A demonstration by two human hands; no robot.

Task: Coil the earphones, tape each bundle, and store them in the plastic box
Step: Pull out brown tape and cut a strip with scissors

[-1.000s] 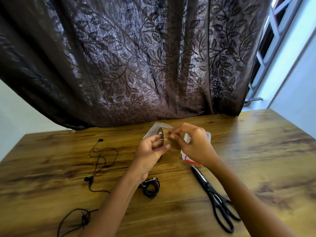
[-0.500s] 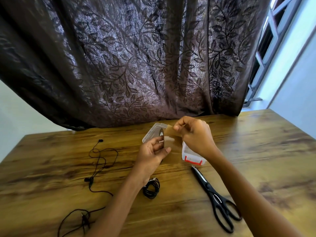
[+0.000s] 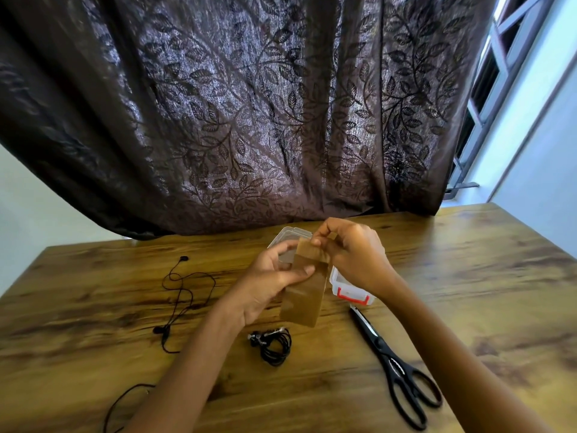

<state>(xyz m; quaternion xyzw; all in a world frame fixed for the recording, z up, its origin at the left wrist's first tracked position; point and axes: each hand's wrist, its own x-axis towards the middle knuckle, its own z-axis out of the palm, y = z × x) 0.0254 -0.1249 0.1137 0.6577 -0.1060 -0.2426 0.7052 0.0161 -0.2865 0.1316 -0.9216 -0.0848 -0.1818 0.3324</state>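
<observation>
My left hand (image 3: 268, 282) grips a brown tape roll that its fingers mostly hide, with the thumb pressed on the tape. A wide translucent brown tape strip (image 3: 304, 295) is drawn out between my hands. My right hand (image 3: 352, 257) pinches its upper end. Behind the hands stands the clear plastic box (image 3: 351, 293) with a red latch, and its clear lid (image 3: 288, 235) lies to the left. One coiled black earphone bundle (image 3: 274, 346) lies on the table below my left hand. A loose black earphone (image 3: 179, 295) sprawls at the left.
Black scissors (image 3: 398, 370) lie shut on the wooden table (image 3: 468, 292) at the right, tips toward the box. Another loose black cable (image 3: 125, 401) curls at the bottom left beside my forearm. A dark leaf-patterned curtain (image 3: 249, 120) hangs behind the table's far edge.
My right hand has peeled a long strip of tape off the roll, moving up and away from my left hand. The box, scissors and earphones have not moved.
</observation>
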